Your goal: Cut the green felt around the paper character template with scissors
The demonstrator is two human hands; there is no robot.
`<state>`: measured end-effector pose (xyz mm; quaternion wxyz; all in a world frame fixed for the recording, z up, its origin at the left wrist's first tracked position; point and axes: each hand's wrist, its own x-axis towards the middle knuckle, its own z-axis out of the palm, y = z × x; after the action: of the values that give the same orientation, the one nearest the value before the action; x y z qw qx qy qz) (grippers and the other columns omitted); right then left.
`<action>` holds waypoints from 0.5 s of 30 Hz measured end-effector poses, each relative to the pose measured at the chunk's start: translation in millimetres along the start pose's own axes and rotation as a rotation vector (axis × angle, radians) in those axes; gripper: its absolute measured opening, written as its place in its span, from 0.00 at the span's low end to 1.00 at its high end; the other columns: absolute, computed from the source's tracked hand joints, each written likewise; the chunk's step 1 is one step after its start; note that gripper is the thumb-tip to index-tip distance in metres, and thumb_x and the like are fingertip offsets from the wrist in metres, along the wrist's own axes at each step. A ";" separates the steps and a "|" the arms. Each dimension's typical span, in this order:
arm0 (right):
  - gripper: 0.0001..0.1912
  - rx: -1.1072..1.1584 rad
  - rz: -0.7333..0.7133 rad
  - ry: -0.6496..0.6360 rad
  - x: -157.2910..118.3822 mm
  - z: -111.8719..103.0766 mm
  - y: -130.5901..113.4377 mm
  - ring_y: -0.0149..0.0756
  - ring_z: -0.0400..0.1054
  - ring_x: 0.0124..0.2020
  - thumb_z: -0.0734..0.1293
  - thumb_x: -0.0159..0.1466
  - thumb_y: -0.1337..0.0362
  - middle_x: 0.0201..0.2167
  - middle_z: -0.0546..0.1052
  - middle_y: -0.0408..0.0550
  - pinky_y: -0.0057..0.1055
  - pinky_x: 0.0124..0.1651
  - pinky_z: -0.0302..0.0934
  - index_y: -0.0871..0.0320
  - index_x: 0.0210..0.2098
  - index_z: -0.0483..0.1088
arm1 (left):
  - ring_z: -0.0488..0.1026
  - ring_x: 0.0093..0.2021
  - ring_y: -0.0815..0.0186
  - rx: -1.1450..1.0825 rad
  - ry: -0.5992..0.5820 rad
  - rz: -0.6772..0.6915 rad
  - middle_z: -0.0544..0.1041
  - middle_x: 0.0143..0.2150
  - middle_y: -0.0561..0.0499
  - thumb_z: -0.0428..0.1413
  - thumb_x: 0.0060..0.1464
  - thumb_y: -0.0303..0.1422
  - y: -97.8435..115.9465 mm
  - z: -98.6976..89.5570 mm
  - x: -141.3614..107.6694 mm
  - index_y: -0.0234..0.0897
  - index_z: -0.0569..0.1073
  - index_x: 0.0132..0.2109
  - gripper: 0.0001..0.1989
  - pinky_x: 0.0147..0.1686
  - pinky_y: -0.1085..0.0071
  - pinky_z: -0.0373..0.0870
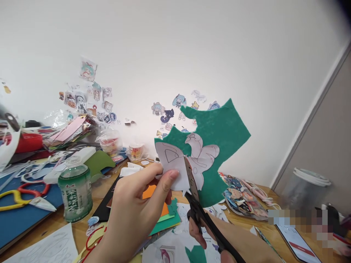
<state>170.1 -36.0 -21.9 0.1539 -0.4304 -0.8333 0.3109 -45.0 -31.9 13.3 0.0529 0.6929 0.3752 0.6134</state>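
My left hand point(137, 204) pinches the lower left edge of a white paper point(175, 153) with line drawings, held up in the air. Against the paper lies a jagged-edged green sheet point(222, 135), spreading to the right. My right hand point(196, 231) grips black-handled scissors point(192, 182) from below, fingers through the handle. One speckled blade points upward across the front of the drawing; the other blade is mostly hidden behind the paper. Beneath both hands are green and orange paper pieces point(164, 224) and white printed cut-outs point(175, 241).
To the left stand a green-labelled bottle point(74, 190), yellow-and-red scissors point(35, 199) and a blue board point(16, 223). A phone point(297, 241), a plastic-wrapped sticker pack point(241, 197) and a clear bucket point(305, 190) are at right. Cut-out stickers point(93, 98) cover parts of the wall.
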 end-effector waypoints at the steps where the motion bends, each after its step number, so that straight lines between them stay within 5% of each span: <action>1: 0.12 -0.011 0.003 -0.014 0.7 -0.4 -3.5 0.32 0.58 0.30 0.61 0.50 0.73 0.33 0.67 0.44 0.27 0.33 0.58 0.54 0.35 0.62 | 0.64 0.15 0.77 0.005 0.014 -0.008 0.67 0.14 0.60 0.52 0.57 0.31 0.2 -0.2 0.3 0.37 0.65 0.20 0.16 0.18 0.81 0.60; 5: 0.09 -0.014 0.040 -0.077 0.5 -0.1 -14.3 0.31 0.59 0.26 0.61 0.52 0.70 0.32 0.67 0.44 0.25 0.29 0.57 0.55 0.34 0.61 | 0.63 0.15 0.76 0.052 0.019 -0.015 0.67 0.14 0.59 0.51 0.57 0.32 0.1 -1.9 0.5 0.37 0.63 0.19 0.17 0.17 0.80 0.59; 8: 0.07 -0.055 0.087 0.066 -2.0 1.3 -13.8 0.31 0.60 0.25 0.60 0.54 0.67 0.32 0.68 0.44 0.27 0.28 0.56 0.54 0.34 0.62 | 0.65 0.15 0.76 0.059 0.000 0.004 0.67 0.14 0.59 0.51 0.57 0.31 -0.3 -2.5 -0.2 0.37 0.63 0.19 0.18 0.19 0.80 0.60; 15: 0.15 -0.060 0.009 -0.088 4.8 -14.5 -26.7 0.42 0.65 0.36 0.62 0.46 0.71 0.37 0.71 0.48 0.33 0.36 0.61 0.54 0.35 0.65 | 0.64 0.14 0.74 0.058 0.027 -0.027 0.67 0.14 0.59 0.51 0.57 0.33 3.2 0.1 -4.1 0.38 0.67 0.22 0.15 0.19 0.77 0.61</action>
<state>158.3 -38.1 6.5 0.1028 -0.4244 -0.8464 0.3048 -43.3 -36.5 11.7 0.0360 0.6805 0.4030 0.6109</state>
